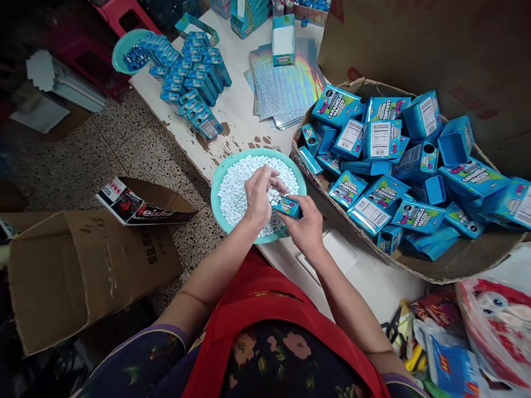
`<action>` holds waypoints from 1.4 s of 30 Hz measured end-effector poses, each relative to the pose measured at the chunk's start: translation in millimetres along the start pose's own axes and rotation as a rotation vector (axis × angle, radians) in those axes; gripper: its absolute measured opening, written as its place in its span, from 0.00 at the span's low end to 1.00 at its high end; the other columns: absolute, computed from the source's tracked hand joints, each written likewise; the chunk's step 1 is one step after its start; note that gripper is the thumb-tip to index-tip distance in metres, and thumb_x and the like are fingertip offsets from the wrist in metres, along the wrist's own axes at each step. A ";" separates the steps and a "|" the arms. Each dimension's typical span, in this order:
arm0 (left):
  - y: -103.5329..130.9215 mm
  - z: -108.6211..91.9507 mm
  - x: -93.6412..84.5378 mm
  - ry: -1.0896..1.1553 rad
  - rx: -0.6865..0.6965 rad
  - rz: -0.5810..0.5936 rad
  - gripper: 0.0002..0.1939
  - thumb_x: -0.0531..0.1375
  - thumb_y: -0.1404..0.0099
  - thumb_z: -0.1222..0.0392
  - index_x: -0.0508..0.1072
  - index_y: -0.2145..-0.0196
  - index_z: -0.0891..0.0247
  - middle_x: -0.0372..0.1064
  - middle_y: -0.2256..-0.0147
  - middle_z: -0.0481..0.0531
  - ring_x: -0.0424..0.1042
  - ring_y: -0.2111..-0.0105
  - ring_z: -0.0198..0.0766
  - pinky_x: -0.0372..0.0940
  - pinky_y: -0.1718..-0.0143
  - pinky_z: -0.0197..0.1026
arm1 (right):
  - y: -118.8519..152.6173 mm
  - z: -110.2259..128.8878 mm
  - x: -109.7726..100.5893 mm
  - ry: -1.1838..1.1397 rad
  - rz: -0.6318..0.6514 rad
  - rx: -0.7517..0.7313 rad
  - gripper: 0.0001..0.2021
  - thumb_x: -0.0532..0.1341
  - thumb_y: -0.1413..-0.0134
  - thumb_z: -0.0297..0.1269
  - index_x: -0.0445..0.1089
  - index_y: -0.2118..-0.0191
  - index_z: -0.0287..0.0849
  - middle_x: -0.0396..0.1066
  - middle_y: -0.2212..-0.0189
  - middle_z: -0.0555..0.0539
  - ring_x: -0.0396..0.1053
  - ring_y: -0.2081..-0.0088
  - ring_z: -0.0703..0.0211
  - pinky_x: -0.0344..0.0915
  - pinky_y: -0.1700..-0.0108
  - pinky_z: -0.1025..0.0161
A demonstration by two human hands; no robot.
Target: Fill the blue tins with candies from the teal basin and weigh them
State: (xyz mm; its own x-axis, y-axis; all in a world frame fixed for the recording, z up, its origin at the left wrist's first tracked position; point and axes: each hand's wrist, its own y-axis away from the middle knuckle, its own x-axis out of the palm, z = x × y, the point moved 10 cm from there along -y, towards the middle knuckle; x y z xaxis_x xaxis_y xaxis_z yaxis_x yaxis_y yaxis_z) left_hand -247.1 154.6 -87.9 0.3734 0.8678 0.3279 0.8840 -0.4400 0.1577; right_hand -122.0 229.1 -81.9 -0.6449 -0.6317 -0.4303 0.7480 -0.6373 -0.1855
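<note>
A round turquoise basin (pixel 216 206) full of small white candies (pixel 236 183) sits at the table's edge in front of me. Over it, my right hand (pixel 306 223) grips a small blue candy box (pixel 288 207) marked "Caramelo Macizo", lying on its side. My left hand (pixel 259 196) is cupped at the box's left end, its fingers curled round several white candies. Some of these candies show between the palm and the box. The palm hides part of the box's mouth.
A large cardboard carton (pixel 363 249) of blue boxes stands on the right. Filled-looking small boxes (pixel 195 74) are grouped at the back left, near a bowl of wrapped pieces (pixel 122 52). Shiny sheets (pixel 280 86) lie behind the basin. An open carton (pixel 54 273) is on the left.
</note>
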 end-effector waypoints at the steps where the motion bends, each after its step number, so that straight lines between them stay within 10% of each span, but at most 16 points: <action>1: 1.0 -0.7 0.7 0.001 0.010 0.006 0.20 0.58 0.37 0.41 0.71 0.71 0.63 0.66 0.82 0.48 0.70 0.79 0.36 0.65 0.73 0.38 | -0.1 0.8 0.1 -0.007 0.000 -0.007 0.14 0.66 0.52 0.33 0.72 0.56 0.45 0.73 0.59 0.46 0.70 0.55 0.51 0.65 0.53 0.56; 25: -1.5 -10.3 -0.7 -0.189 0.165 -0.087 0.05 0.64 0.41 0.57 0.76 0.73 0.57 0.69 0.78 0.41 0.61 0.81 0.30 0.57 0.80 0.35 | -4.1 -14.2 13.2 -0.071 0.042 0.033 0.17 0.70 0.57 0.39 0.72 0.58 0.48 0.74 0.61 0.48 0.71 0.57 0.55 0.67 0.52 0.59; 42: 10.8 -32.0 14.8 0.127 0.145 0.038 0.13 0.62 0.38 0.49 0.73 0.68 0.62 0.66 0.76 0.48 0.64 0.81 0.30 0.60 0.80 0.34 | 8.7 -12.1 -13.6 -0.216 -0.033 0.067 0.16 0.69 0.55 0.39 0.72 0.57 0.46 0.71 0.59 0.47 0.70 0.56 0.54 0.67 0.51 0.56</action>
State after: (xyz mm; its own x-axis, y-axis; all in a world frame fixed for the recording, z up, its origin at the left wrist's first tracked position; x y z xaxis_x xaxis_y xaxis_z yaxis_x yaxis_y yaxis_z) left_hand -240.9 155.4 -51.6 0.3766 0.8110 0.4478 0.9048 -0.4258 0.0103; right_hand -104.9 237.5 -88.4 -0.6930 -0.6852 -0.2243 0.7184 -0.6826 -0.1343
